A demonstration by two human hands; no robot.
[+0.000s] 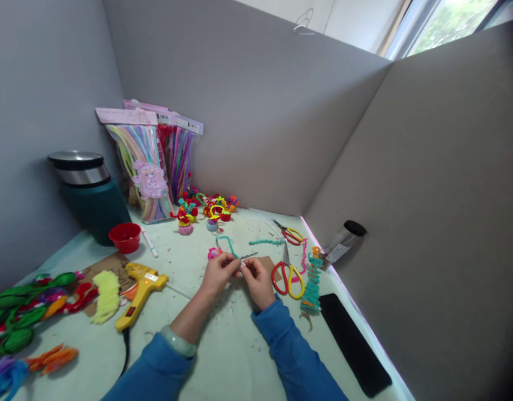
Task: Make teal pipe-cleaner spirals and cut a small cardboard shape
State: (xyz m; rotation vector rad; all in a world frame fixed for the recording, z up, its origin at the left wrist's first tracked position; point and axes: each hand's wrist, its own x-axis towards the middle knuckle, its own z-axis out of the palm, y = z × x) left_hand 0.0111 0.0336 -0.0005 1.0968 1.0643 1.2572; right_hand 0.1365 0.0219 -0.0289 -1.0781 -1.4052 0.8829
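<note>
My left hand (220, 273) and my right hand (258, 278) meet over the middle of the table, fingers pinched together. A teal pipe cleaner (228, 239) bends up and back down to my left fingertips, which are closed on its end. Something small and whitish shows between the fingertips of both hands; my fingers hide most of it. Just behind my left hand lies a pink fuzzy piece (214, 253). Beyond the hands is a twisted teal strand (267, 242). Red-and-yellow scissors (287, 275) rest right of my right hand, beside a cardboard piece (269, 266).
A yellow glue gun (141, 292), red cup (125, 238) and teal bottle (93, 203) stand left. Bagged pipe cleaners (143, 167) lean behind small colourful figures (216, 209). To the right are second scissors (290, 234), a teal fuzzy piece (312, 284) and a black slab (354, 345).
</note>
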